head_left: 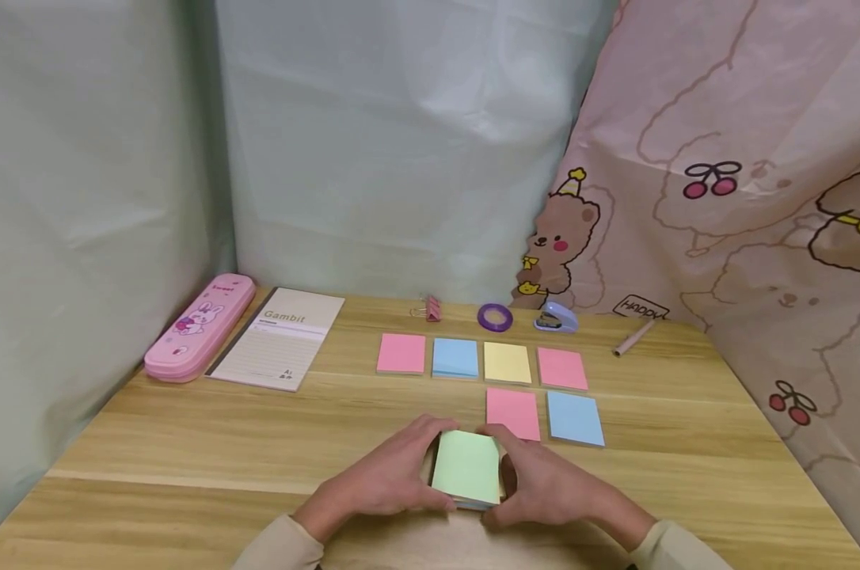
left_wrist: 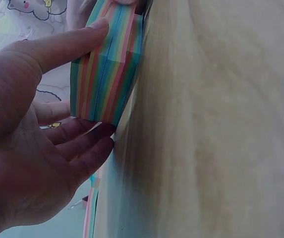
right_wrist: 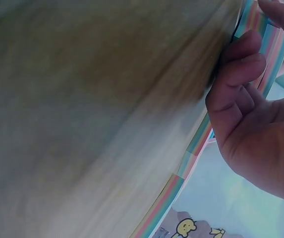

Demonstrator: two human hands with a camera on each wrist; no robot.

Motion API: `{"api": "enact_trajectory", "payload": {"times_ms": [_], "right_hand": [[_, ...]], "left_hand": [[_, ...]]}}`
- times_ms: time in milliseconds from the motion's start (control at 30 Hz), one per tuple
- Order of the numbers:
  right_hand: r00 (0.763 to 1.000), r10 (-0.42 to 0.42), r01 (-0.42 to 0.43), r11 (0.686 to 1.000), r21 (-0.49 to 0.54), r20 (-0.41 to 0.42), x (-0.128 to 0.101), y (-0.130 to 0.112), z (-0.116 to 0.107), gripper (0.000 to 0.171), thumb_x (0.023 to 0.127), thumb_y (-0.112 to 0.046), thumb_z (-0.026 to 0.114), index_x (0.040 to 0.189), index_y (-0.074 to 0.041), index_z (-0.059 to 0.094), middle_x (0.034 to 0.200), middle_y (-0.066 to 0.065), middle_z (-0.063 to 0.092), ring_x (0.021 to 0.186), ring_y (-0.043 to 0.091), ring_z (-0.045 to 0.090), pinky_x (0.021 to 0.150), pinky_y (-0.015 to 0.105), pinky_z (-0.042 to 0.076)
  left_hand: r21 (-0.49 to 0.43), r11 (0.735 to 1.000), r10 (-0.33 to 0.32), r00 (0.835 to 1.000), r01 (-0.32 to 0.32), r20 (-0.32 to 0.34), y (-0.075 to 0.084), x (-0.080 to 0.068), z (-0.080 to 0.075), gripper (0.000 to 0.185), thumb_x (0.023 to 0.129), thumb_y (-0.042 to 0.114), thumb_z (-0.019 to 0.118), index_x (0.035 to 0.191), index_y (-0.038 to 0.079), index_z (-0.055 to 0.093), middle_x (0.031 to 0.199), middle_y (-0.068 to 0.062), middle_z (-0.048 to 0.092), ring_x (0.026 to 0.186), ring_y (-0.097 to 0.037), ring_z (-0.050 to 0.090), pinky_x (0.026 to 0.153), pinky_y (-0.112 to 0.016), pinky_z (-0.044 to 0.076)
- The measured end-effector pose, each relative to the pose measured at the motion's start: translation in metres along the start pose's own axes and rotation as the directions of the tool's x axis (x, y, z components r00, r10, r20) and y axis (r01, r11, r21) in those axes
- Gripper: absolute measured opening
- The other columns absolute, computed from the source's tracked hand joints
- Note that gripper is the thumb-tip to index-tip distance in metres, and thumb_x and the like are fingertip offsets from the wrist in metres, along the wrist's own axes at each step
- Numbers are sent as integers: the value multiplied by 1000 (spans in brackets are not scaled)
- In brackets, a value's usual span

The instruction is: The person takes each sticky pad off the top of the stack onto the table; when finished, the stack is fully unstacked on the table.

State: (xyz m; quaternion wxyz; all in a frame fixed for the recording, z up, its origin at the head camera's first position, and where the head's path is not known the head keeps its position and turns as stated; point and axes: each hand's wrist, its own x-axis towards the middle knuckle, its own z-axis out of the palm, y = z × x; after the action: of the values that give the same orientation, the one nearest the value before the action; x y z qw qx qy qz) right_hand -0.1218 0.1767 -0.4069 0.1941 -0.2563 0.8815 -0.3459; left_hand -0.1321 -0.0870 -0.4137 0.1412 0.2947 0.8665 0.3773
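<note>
Head view shows your left hand (head_left: pixel 387 479) and right hand (head_left: pixel 544 483) curled round a striped pad of sticky notes (head_left: pixel 467 469), green sheet on top, resting on the bench (head_left: pixel 188 443) between them. Beyond your fingers lie six single notes in two rows: pink (head_left: pixel 401 353), blue, yellow, pink, then pink and blue (head_left: pixel 575 418). Far beyond your left hand sit a notebook (head_left: pixel 280 338) printed "Gambit" and a pink pencil case (head_left: pixel 200 326) marked "Sweet". Behind your right hand, the curtain reads "Happy" (head_left: pixel 640 307).
</note>
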Motion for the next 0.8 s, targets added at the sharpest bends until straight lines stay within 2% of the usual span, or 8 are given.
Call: {"api": "enact_trajectory", "payload": {"times_ms": [167,433,800], "right_hand": [[1000,-2,2,1000,-13,2,0,2,0,97,74,-40,96,151,-16,41,89,-10,65,76,3,59,67,22,51],[1000,-18,18,1000,7,-6,3,4,-2,92,77,-32,95,151,-14,43,84,-9,67,73,2,60,66,22,52],[1000,-6,6,1000,15,-9,2,5,-2,92,79,-29,93,152,-6,42,76,-10,68,67,2,62,61,22,52]], "left_hand": [[-14,1000,1,1000,-1,0,-1,0,0,91,79,37,94,153,9,48,144,-2,55,129,-19,55,116,-48,47],[-48,999,-6,1000,5,-6,-3,-1,-3,89,81,38,92,153,11,48,150,-3,54,136,-22,52,119,-53,44],[-32,999,-19,1000,19,-3,-4,-3,-9,93,80,40,93,155,9,48,151,-7,55,140,-27,53,119,-57,43]]}}
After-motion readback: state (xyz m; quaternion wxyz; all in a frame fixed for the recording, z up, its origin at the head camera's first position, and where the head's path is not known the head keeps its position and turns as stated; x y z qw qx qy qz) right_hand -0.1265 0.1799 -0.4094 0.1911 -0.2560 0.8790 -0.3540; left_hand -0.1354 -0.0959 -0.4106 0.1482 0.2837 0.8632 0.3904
